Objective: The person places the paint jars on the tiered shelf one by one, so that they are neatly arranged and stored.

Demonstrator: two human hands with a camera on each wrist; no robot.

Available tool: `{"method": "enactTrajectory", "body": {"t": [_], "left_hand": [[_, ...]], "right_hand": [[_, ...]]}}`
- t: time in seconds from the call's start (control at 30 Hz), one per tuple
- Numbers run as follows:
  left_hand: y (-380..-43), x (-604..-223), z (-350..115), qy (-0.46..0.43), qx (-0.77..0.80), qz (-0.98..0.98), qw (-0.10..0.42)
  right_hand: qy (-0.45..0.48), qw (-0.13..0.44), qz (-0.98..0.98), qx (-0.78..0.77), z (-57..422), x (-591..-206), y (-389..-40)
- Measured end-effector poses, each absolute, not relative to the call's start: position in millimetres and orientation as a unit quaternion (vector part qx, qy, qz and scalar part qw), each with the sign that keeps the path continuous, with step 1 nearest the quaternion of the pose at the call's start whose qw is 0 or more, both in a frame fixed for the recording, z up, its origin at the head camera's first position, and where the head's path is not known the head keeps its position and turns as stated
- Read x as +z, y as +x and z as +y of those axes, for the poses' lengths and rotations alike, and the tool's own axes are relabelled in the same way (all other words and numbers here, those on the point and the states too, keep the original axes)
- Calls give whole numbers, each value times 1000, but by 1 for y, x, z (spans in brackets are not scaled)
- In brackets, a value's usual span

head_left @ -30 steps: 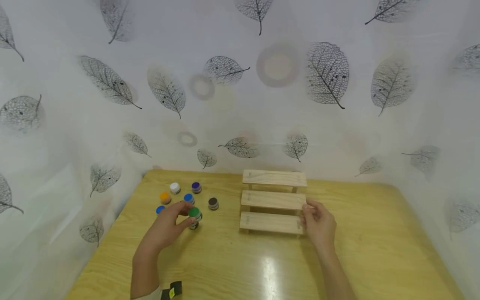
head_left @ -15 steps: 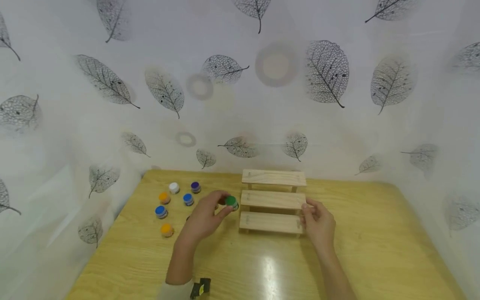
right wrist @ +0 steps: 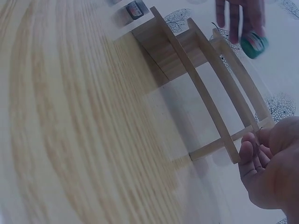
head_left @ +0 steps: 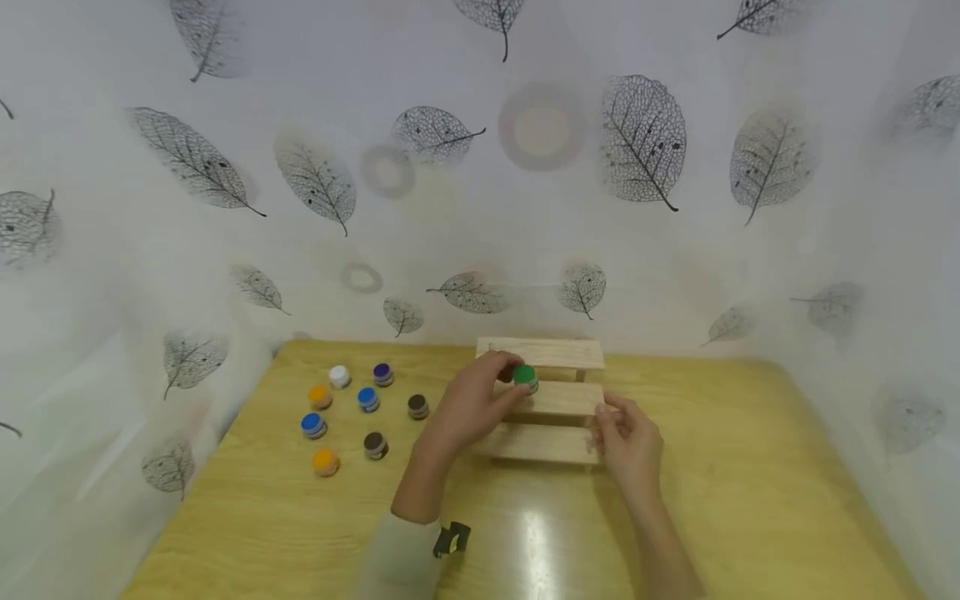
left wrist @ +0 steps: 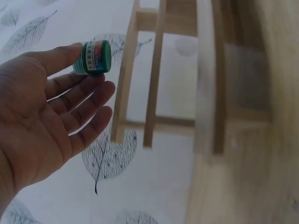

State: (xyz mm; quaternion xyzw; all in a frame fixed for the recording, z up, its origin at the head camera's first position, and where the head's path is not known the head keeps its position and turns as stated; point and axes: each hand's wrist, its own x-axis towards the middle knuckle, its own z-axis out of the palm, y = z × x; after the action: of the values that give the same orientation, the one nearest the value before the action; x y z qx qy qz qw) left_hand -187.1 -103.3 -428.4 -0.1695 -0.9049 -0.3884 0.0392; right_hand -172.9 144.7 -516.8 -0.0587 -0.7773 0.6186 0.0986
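Observation:
A small paint jar with a green lid (head_left: 526, 378) is pinched between the thumb and fingers of my left hand (head_left: 472, 400). In the head view it overlaps the middle step of a three-step wooden rack (head_left: 558, 398). The left wrist view shows the jar (left wrist: 93, 58) tipped on its side in that frame, its printed label facing the camera, apart from the rack's slats. My right hand (head_left: 632, 435) grips the right end of the rack's middle step, thumb and fingers at its edge; the right wrist view shows these fingers (right wrist: 250, 151) there too.
Left of the rack, several more paint jars stand on the wooden table (head_left: 247, 517): white (head_left: 340, 377), purple (head_left: 383, 374), blue (head_left: 367, 399), orange (head_left: 326, 462) and dark brown (head_left: 376, 445) lids among them. A leaf-patterned curtain (head_left: 450, 208) rises behind the table.
My left hand has carried the green-lidded jar from among the other jars rightward to over the rack. My right hand has stayed at the rack's end.

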Motion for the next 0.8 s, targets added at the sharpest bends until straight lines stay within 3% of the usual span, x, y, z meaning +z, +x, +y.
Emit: {"method": "enactTrajectory", "body": {"t": [0.43, 0.8], "left_hand": [[-232, -413, -34, -195, -348, -916, 47], [-245, -416, -14, -169, -309, -934, 61]], "right_hand": [[-47, 101, -777, 620, 145, -513, -173], [-35, 109, -779, 616, 145, -514, -172]]}}
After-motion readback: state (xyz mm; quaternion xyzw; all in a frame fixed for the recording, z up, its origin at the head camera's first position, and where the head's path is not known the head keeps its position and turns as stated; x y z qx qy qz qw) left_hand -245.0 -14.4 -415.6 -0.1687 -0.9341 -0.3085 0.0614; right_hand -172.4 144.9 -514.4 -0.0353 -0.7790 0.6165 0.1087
